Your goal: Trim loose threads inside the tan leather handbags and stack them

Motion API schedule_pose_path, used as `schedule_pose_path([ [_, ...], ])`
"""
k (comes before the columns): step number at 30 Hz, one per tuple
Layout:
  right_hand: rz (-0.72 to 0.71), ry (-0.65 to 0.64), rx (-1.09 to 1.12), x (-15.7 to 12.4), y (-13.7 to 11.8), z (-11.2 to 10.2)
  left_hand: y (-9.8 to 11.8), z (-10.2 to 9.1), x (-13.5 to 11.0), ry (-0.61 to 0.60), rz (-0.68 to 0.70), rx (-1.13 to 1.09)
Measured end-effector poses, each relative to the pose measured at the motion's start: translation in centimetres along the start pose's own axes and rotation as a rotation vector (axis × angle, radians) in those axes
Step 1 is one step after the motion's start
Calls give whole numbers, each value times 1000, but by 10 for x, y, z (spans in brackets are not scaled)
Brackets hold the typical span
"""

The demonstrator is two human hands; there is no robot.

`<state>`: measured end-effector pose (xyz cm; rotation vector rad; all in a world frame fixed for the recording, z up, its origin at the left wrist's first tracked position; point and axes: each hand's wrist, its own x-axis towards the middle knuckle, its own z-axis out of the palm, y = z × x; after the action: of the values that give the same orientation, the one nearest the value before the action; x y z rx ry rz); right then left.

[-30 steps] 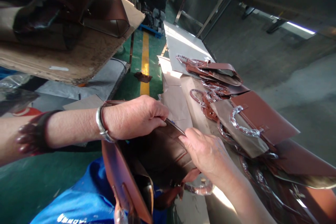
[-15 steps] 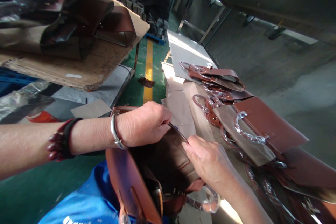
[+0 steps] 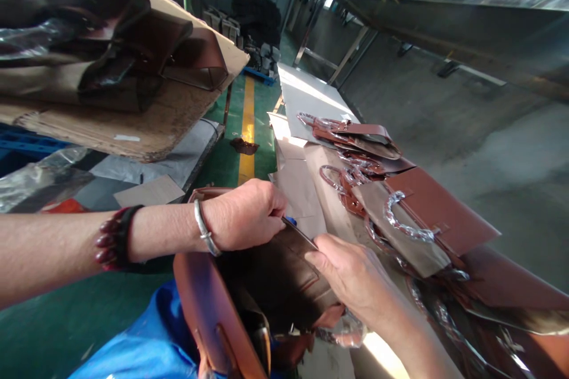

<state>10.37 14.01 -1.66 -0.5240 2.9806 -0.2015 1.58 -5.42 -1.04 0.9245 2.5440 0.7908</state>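
Note:
A brown handbag stands open in front of me, its dark lined inside facing up. My left hand pinches the far rim of the bag, with the fingers closed on the edge. Further right along that same rim, my right hand grips it between thumb and fingers. The stretch of rim between both hands is pulled straight. Below my right hand hangs a bag handle wrapped in clear plastic. My left fingertips are partly hidden behind the hand.
On the right, several brown bags with plastic-wrapped handles lie on a cardboard-covered surface. More brown bags sit on a cardboard-topped stack at left. Between them runs green floor with a yellow line. A metal-edged table stands at upper right.
Both hands keep their grip on the bag's rim, with only a slight shift. The view has tilted up a little, so the surroundings sit lower.

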Motion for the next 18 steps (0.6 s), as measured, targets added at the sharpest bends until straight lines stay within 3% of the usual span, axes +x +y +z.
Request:
schedule_pose_path([
  [4,2,-63,-24,17,-13,-9,6,2,0,-15,23,68],
  [9,-10,-12,72,34,-18,4,5,-4,-1,-67,89,211],
  [13,39,34,166,33,-8,14,-5,-20,-8,20,201,365],
  [18,69,95,176,24,-3,21,-14,-28,-17,-52,63,290],
])
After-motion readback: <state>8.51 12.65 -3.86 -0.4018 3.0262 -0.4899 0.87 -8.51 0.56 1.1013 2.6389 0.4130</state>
